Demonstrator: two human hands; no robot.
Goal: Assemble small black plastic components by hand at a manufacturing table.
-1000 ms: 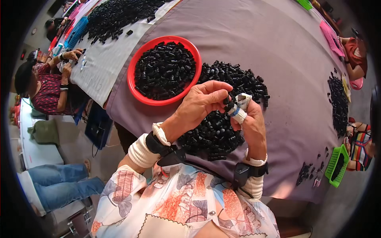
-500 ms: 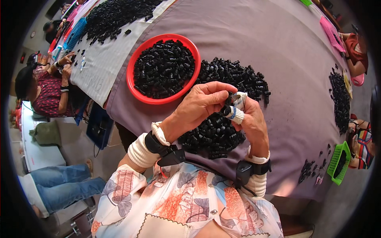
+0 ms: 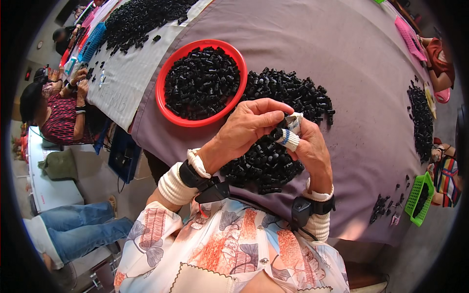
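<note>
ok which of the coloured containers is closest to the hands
The round red basin, holding black parts just beyond the left hand. The green basket, pink basket, blue basket and dark blue crate all sit farther off, to either side.

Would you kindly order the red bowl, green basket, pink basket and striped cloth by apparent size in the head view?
1. Red bowl
2. Green basket and pink basket: too alike to rank
3. Striped cloth
</note>
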